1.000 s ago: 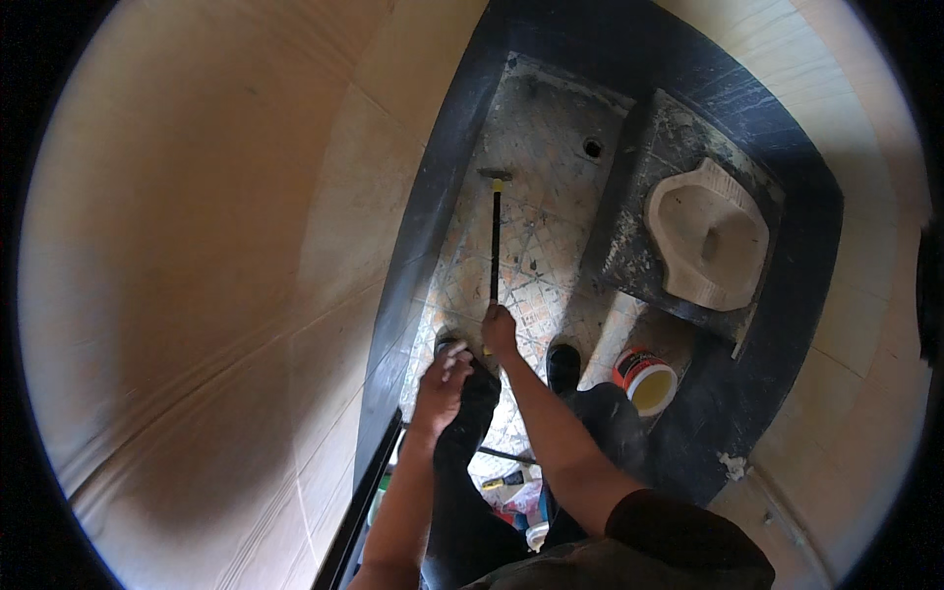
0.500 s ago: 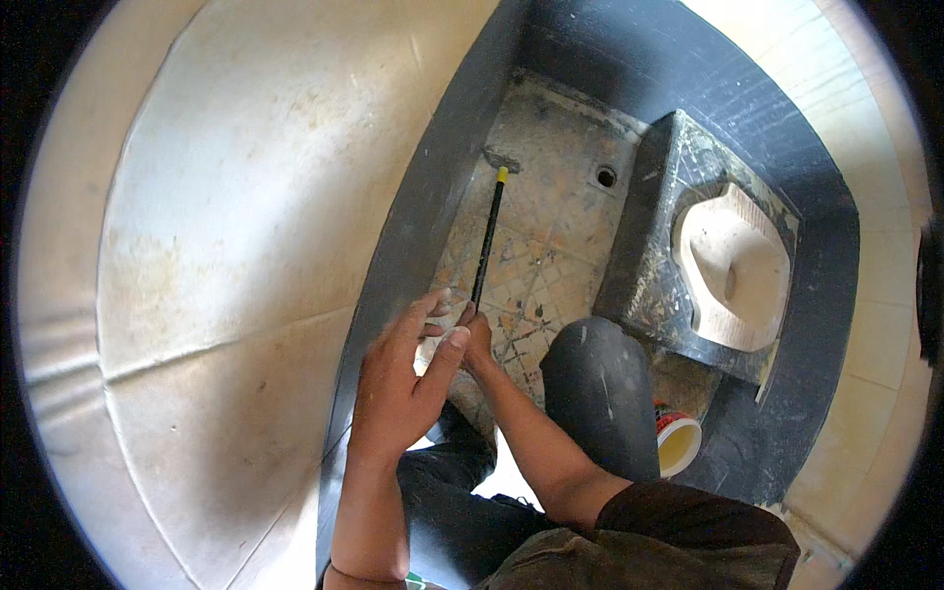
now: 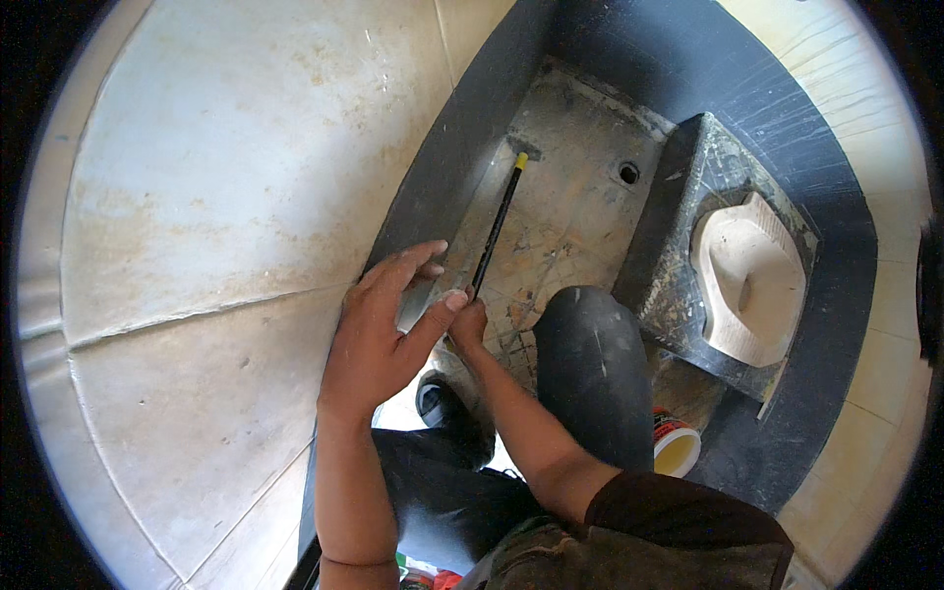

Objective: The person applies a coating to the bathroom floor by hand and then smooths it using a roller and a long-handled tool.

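Observation:
My right hand [image 3: 469,324] is closed around a long black pole [image 3: 499,218]. A yellow collar [image 3: 522,159] marks its far end. Beyond the collar, a dark head [image 3: 531,150] rests on the stained tile floor beside the left wall; its exact kind is hard to make out. My left hand [image 3: 379,329] is open to the left of the pole, fingers spread and thumb reaching close to the right hand. Whether the thumb touches the pole or the right hand cannot be told. The pole's near end is hidden behind my hands.
A squat toilet [image 3: 752,280] is set in a raised, dark, splattered block on the right. There is a round drain hole [image 3: 628,173] in the floor beside it. A bucket [image 3: 677,447] with yellowish contents stands by my knee. Dark-banded walls [image 3: 428,182] enclose the floor.
The view has shifted slightly. The pole's head has slid a little farther away along the floor. My left hand has moved left and its fingers have spread; the right keeps its grip.

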Demonstrator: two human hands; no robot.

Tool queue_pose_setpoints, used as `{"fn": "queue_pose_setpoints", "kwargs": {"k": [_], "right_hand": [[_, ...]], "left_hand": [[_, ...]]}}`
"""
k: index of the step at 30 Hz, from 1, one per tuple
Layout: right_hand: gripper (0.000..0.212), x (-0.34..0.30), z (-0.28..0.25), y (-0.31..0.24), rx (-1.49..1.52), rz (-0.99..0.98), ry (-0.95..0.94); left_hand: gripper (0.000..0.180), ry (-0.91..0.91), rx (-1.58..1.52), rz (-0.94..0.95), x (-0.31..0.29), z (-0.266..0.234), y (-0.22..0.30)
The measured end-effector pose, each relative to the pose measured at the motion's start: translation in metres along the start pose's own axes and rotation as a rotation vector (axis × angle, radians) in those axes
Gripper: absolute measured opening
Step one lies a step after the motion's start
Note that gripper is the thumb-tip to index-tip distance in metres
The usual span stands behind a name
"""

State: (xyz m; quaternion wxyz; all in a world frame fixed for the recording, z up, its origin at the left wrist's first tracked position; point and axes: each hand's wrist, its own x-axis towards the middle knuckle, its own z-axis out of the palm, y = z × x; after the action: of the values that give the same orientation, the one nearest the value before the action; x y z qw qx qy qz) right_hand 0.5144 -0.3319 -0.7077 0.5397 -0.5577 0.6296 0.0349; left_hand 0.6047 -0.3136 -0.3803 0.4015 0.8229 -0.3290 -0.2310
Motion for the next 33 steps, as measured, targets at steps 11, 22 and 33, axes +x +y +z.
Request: {"fn": "queue_pose_setpoints", "kwargs": {"k": [11, 22, 33], "right_hand": [[0.055, 0.012, -0.033, -0.006, -0.062, -0.055, 0.016], [0.053, 0.01, -0.022, -0.001, -0.016, -0.007, -0.006], [0.054, 0.007, -0.021, 0.01, 0.015, -0.019, -0.019]], "left_hand": [[0.035, 0.059, 0.033, -0.013, 0.002, 0.011, 0.003], [0.037, 0.076, -0.007, -0.026, 0.001, 0.011, 0.005], [0.032, 0.032, -0.007, -0.016, 0.006, 0.018, 0.001]]}}
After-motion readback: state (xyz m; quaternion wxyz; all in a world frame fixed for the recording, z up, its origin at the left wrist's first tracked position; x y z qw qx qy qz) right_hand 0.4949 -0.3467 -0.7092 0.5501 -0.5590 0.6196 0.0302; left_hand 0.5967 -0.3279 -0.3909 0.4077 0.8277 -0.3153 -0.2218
